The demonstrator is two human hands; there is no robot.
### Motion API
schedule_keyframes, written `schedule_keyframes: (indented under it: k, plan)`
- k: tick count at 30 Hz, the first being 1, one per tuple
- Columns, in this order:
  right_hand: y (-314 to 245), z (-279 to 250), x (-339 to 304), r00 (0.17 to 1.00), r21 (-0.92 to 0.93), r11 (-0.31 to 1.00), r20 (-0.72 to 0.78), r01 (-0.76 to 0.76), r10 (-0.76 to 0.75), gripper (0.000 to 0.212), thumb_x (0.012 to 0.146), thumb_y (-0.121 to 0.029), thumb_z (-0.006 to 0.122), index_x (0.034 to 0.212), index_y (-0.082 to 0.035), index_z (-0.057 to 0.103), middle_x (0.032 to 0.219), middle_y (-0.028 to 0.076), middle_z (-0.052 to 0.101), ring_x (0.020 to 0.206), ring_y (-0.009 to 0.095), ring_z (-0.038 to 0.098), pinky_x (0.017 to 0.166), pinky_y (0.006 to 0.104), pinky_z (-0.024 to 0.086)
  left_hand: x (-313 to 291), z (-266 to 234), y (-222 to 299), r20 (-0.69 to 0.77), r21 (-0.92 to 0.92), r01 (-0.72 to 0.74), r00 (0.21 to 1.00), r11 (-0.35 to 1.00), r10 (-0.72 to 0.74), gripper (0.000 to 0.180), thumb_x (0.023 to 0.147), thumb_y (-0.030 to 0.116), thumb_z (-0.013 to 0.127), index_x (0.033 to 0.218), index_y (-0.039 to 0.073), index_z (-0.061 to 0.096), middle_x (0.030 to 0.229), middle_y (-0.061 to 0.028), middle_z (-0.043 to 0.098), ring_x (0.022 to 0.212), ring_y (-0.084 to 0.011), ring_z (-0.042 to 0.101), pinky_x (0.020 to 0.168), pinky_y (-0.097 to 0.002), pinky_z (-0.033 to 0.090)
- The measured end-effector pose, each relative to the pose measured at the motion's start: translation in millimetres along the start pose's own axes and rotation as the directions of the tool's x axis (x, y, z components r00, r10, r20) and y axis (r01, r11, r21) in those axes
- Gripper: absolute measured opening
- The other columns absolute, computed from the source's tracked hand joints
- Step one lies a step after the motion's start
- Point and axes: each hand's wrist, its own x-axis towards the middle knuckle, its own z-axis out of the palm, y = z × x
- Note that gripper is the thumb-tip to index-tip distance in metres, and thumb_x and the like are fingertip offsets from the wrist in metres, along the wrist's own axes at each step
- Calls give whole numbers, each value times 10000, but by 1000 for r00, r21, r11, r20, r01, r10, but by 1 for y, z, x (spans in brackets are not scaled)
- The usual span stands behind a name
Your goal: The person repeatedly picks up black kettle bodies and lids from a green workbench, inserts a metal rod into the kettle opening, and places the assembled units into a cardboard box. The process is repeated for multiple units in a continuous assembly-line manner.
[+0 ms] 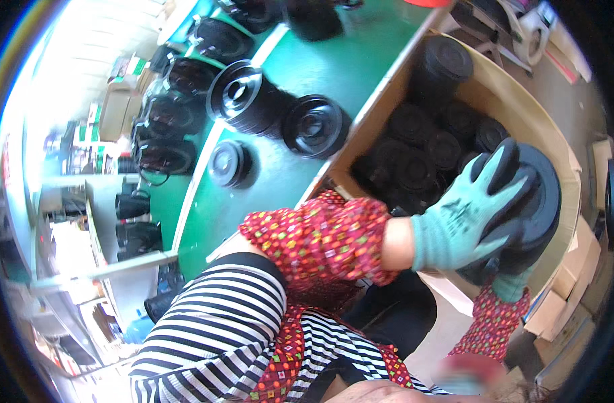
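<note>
My left hand [478,205], in a green knit glove with dark fingertips, reaches across into a cardboard box [525,101]. Its fingers spread over and grip the end of a stack of black round plastic parts [545,191], which look like nested lids. My right hand [513,285], in the same kind of glove, is against the near, lower side of this stack; its fingers are hidden. Beside the stack, several more black round parts [414,168] fill the box. One taller black stack [448,60] stands in its far corner.
Left of the box is a green-topped table [266,201]. On it lie stacks of black ringed discs [236,91], a single small black lid [227,163] and a row of glossy black pots [166,114]. Folded cardboard [569,275] lies right of the box, and a shelf unit stands at far left.
</note>
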Motion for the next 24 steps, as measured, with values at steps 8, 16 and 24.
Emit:
schedule_keyframes:
  k: [8, 16, 24]
  plan:
    - [57, 187, -94, 657, 81, 925, 727, -371, 200, 628, 1150, -454, 427, 1643, -71, 360, 1654, 142, 434, 1518, 291, 422, 1305, 467, 290, -135, -182, 61, -127, 325, 166, 983, 931, -131, 1135, 689, 371, 965, 1636, 88, 407, 1684, -373, 215, 1520, -595, 303, 1249, -603, 308]
    - [213, 315, -106, 598, 17, 683, 499, -730, 627, 567, 1137, -496, 415, 1490, -82, 572, 1482, 108, 636, 1370, 267, 598, 1202, 444, 456, -238, -264, 3, -262, 499, 423, 906, 756, -334, 1079, 738, 272, 954, 1649, 102, 402, 1716, -323, 214, 1552, -526, 320, 1216, -517, 403]
    - [247, 319, -98, 876, -891, 76, 455, 448, 162, 463, 1051, -459, 526, 1261, -92, 713, 1289, 269, 662, 1211, 479, 586, 1055, 570, 473, -276, -259, -48, -225, 503, 457, 889, 734, -399, 1136, 679, 173, 943, 1656, 85, 370, 1711, -324, 236, 1546, -561, 277, 1255, -574, 320]
